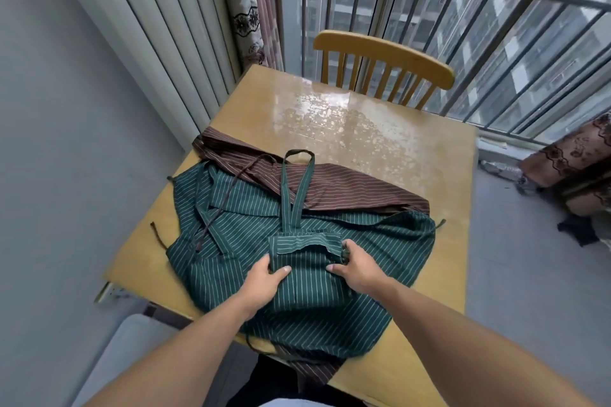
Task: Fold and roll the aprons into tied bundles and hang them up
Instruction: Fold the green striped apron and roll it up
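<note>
Wooden table (413,175), hands gripping green apron (380,251)

Matt striped cloth aprons (297,301), glossy, seemingly wooden table (380,142)

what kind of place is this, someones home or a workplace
Most likely a home, probably a high-rise flat's dining corner: a wooden table with a matching chair, patterned curtains, and a barred window looking onto apartment towers. Two striped aprons lie on the table.
</note>
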A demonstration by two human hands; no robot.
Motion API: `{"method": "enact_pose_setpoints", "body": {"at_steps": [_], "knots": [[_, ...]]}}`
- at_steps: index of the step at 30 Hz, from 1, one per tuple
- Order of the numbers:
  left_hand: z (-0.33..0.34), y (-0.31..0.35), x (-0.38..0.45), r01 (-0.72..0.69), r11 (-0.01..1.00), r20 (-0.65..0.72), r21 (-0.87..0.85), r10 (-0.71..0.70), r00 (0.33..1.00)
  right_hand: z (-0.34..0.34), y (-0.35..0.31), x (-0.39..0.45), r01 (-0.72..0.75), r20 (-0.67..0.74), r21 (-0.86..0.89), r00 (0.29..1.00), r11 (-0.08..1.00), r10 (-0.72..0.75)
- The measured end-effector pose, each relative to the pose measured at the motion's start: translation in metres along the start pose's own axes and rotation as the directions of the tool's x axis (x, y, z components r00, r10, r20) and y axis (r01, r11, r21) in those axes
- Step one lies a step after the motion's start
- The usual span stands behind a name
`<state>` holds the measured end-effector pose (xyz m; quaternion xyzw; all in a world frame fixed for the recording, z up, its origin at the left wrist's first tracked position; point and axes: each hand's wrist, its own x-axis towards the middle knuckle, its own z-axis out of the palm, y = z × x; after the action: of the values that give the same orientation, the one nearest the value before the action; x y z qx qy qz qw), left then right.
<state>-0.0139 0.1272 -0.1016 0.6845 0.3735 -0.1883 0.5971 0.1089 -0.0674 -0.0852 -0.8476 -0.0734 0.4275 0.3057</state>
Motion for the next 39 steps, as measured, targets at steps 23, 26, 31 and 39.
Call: {"method": "enact_pose_setpoints", "body": {"at_steps": [23, 26, 31, 39], "knots": [[0.002, -0.02, 0.035, -0.08, 0.965, -0.156, 0.249, 0.121, 0.98, 0.015, 0.008, 0.017, -0.074, 0.037, -0.318, 0.995, 0.945, 0.09], [-0.001, -0.013, 0.034, -0.086, 0.948, -0.185, 0.307, 0.148, 0.972, 0.022, 0.004, 0.019, -0.136, -0.05, -0.322, 0.991, 0.937, 0.126], [-0.008, -0.009, 0.033, -0.294, 0.645, -0.164, 0.705, 0.551, 0.818, 0.027, -0.002, 0.02, -0.191, -0.098, -0.365, 0.981, 0.911, 0.167], [0.016, -0.017, 0.047, -0.325, 0.258, 0.249, 0.91, 0.285, 0.925, 0.028, 0.008, 0.027, -0.194, -0.128, -0.387, 0.979, 0.902, 0.155]]}}
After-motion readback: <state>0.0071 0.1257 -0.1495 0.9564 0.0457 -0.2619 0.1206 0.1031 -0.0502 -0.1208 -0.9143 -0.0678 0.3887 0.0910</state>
